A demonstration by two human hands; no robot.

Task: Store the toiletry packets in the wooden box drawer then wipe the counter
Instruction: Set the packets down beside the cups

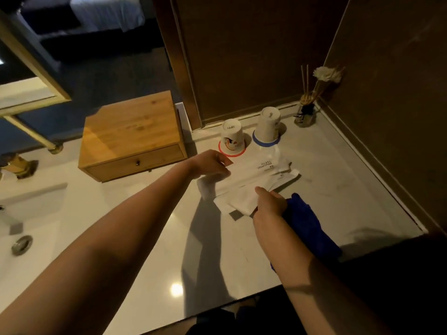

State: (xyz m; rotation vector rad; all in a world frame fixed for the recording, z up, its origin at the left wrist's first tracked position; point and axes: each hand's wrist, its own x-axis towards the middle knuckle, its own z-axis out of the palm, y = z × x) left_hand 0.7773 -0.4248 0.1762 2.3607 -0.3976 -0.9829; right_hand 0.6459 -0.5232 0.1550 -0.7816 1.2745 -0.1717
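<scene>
Sink (29, 213) at far left, then the smooth-grained wooden box (131, 136), drawer (137, 160) shut. Nothing looks stored yet. Left hand (210, 163) fingers pinch flat white packets (254, 175) lying on the glossy table (338, 189); right hand (268, 206) pinches another packet while gripping a soft blue cloth (309, 226). Wiping remains.

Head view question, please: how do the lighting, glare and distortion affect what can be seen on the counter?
Head view: dim, warm light; a round glare spot sits on the counter; both arms cast long shadows across it; the wide lens bends the walls and the wooden box; the white packets are bright, and only the print "BRUSHING TEETH" is readable; the blue cloth looks nearly black in shade.
</scene>
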